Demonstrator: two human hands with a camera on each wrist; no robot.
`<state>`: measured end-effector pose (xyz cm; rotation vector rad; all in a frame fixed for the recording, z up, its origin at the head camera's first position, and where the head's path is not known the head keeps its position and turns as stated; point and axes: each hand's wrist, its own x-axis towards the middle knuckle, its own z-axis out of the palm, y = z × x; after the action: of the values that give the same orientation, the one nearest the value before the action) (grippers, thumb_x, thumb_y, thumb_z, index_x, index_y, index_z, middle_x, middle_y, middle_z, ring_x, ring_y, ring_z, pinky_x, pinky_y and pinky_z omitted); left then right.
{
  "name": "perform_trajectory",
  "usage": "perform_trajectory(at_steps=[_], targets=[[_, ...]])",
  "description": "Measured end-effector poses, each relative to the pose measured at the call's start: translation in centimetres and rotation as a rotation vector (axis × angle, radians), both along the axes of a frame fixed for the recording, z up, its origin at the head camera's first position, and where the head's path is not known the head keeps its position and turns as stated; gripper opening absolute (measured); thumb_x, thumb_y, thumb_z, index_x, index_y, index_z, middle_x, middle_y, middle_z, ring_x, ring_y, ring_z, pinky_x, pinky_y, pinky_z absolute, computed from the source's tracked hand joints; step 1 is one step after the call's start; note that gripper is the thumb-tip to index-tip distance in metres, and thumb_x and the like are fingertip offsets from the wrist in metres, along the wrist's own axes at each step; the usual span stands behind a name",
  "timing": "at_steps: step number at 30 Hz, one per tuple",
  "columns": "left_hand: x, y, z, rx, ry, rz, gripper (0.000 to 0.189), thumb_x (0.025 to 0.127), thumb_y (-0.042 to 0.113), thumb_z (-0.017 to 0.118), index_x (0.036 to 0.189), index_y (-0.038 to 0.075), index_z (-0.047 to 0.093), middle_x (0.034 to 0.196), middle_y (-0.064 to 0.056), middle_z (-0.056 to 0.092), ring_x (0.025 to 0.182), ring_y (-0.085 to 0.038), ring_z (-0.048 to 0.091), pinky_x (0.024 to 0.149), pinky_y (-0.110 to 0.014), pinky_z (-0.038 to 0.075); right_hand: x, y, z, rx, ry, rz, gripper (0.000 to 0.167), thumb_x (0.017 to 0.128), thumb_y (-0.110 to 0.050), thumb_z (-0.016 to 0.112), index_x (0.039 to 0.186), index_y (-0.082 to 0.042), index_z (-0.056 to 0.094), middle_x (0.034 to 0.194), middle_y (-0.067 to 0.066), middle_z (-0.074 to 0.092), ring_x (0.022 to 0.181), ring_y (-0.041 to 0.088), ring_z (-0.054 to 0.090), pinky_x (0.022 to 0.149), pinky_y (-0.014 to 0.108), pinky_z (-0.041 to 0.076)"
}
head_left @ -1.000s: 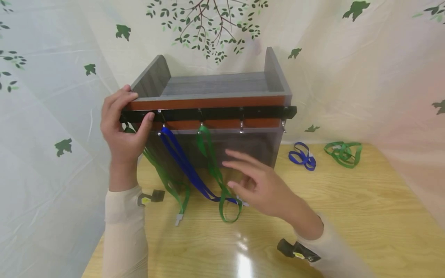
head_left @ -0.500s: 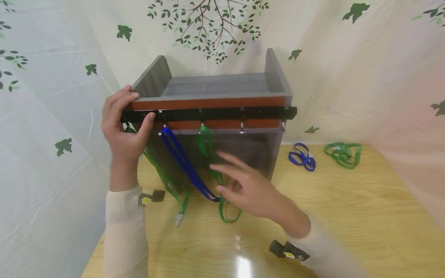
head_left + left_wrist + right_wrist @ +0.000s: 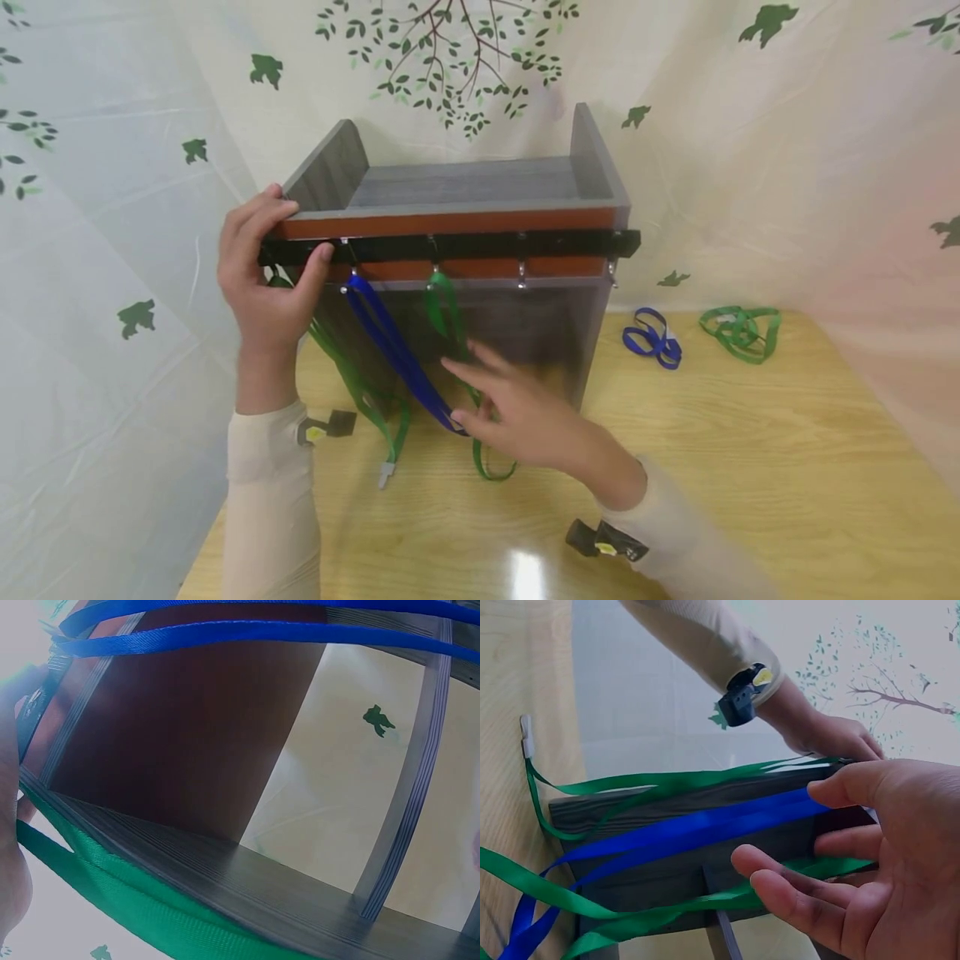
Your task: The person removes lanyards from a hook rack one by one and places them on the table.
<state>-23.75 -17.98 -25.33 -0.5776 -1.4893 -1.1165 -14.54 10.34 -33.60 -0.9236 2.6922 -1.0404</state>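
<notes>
My left hand (image 3: 266, 279) grips the left end of a grey wooden shelf (image 3: 472, 185), its thumb on the black hook rail (image 3: 480, 245) along the front. Three lanyards hang from the rail: a green lanyard (image 3: 341, 364) at the left, a blue lanyard (image 3: 397, 350) beside it, and another green lanyard (image 3: 448, 304) near the middle. In front of the middle green lanyard is my right hand (image 3: 525, 417), fingers spread and relaxed, covering part of its lower loop. The right wrist view has the thumb overlapping the blue lanyard (image 3: 705, 825); whether they touch I cannot tell.
On the wooden table (image 3: 750, 467), right of the shelf, lie a coiled blue lanyard (image 3: 652, 340) and a coiled green lanyard (image 3: 741, 333). Two hooks (image 3: 522, 271) at the rail's right bear nothing. A leaf-printed cloth (image 3: 697, 167) stands behind.
My right hand has moved left across the middle green lanyard, toward the blue lanyard's lower end. My left hand stays on the shelf and rail.
</notes>
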Motion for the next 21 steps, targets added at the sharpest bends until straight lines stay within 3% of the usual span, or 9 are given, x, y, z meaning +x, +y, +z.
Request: perform_trajectory(at_steps=[5,10,17,21], targets=[[0.1,0.0,0.0,-0.002,-0.002,-0.002,0.071,0.079,0.056,0.086,0.109,-0.008,0.075,0.118,-0.025,0.073,0.127,-0.033,0.066,0.116,-0.044,0.049,-0.1,-0.2,-0.3,-0.026,0.063,-0.024,0.075,0.107,-0.040,0.060,0.169,-0.021,0.023,0.179,0.004,0.017,0.083,-0.001,0.060,0.073,0.020,0.057],[0.0,0.0,0.0,0.009,-0.006,-0.006,0.072,0.078,0.056,0.086,0.109,-0.008,0.075,0.119,-0.023,0.073,0.127,-0.032,0.066,0.116,-0.044,0.049,-0.2,-0.1,-0.2,-0.092,0.164,0.002,0.069,0.110,-0.038,0.055,0.168,-0.013,0.026,0.180,-0.005,0.013,0.085,0.001,0.058,0.068,0.019,0.056],[0.1,0.1,0.0,0.005,-0.007,-0.005,0.071,0.079,0.056,0.086,0.109,-0.008,0.075,0.119,-0.024,0.073,0.127,-0.032,0.066,0.116,-0.043,0.048,-0.3,0.4,-0.3,-0.203,0.256,0.050,0.062,0.107,-0.007,0.045,0.167,-0.012,0.030,0.179,-0.005,0.018,0.069,0.000,0.058,0.058,0.016,0.054],[0.5,0.4,0.2,0.005,-0.011,-0.008,0.071,0.079,0.055,0.086,0.109,-0.009,0.074,0.119,-0.026,0.072,0.127,-0.033,0.066,0.116,-0.042,0.048,-0.9,1.1,-0.6,-0.271,0.422,0.083,0.063,0.099,0.008,0.040,0.161,-0.004,0.042,0.174,0.006,0.034,0.054,-0.006,0.044,0.048,0.009,0.042]])
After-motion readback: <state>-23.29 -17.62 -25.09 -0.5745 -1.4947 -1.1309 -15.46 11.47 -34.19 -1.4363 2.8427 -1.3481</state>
